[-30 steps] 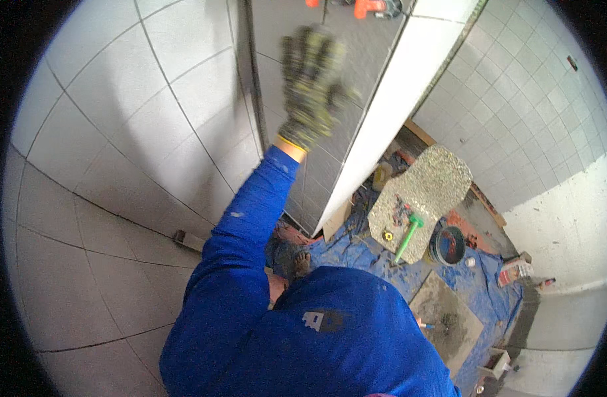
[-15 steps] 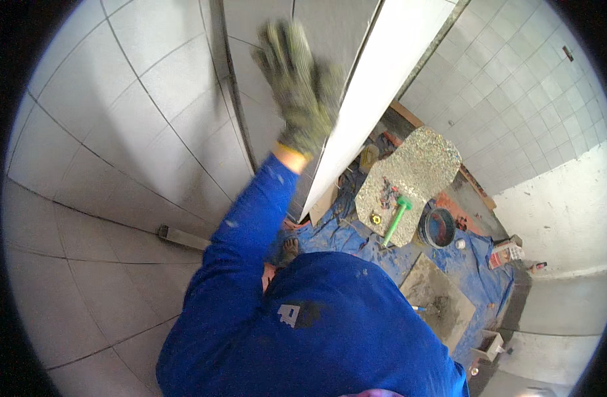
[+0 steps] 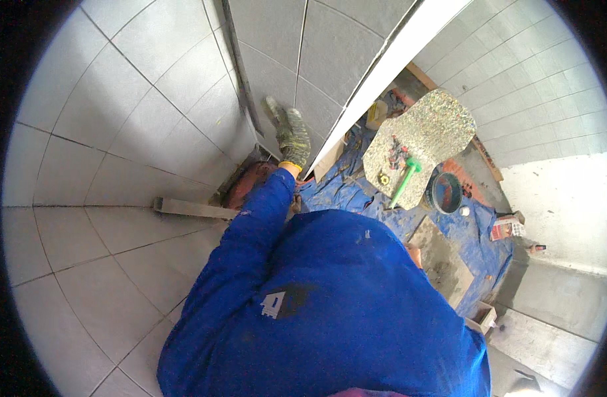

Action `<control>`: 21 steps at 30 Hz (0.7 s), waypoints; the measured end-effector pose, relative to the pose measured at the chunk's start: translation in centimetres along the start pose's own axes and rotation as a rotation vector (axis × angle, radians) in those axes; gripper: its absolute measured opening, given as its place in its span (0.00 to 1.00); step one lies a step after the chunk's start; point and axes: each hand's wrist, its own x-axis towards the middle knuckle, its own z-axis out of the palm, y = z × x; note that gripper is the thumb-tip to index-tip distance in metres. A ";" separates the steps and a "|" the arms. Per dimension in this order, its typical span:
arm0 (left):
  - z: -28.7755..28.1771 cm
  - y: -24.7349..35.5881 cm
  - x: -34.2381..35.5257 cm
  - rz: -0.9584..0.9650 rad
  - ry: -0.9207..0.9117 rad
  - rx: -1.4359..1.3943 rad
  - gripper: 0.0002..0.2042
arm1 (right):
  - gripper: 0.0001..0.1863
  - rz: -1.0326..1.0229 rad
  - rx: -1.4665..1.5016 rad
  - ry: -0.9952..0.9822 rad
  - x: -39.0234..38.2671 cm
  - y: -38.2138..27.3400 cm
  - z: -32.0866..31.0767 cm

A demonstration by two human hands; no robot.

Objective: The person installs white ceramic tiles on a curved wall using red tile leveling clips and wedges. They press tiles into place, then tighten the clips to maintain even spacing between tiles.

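My left hand (image 3: 292, 140) is in a grey-green knitted glove with a yellow cuff. It lies against the lower part of the narrow grey tiled wall (image 3: 333, 56), fingers stretched out and nothing in them. A white edge runs down just right of it. Of my right hand, only a bit of bare skin (image 3: 415, 254) shows past the right side of my blue top. Its fingers are hidden. Near that skin lies a large tile (image 3: 452, 272) with grey mortar smeared on it.
A speckled foam pad (image 3: 439, 122) carries a green mallet (image 3: 405, 183), a tape measure (image 3: 384, 179) and small red and black pieces. Beside it stands a black bucket (image 3: 444, 193) on a blue tarp (image 3: 346, 192). A metal bar (image 3: 194, 209) juts out at left.
My left hand has slid down the tiled wall, nearer my body. My torso and view have shifted, and a bit of skin now shows at my right side.
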 end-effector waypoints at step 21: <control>2.0 15.9 9.5 0.320 -0.901 -1.276 0.34 | 0.22 -0.009 0.217 -0.180 13.3 1.9 -1.2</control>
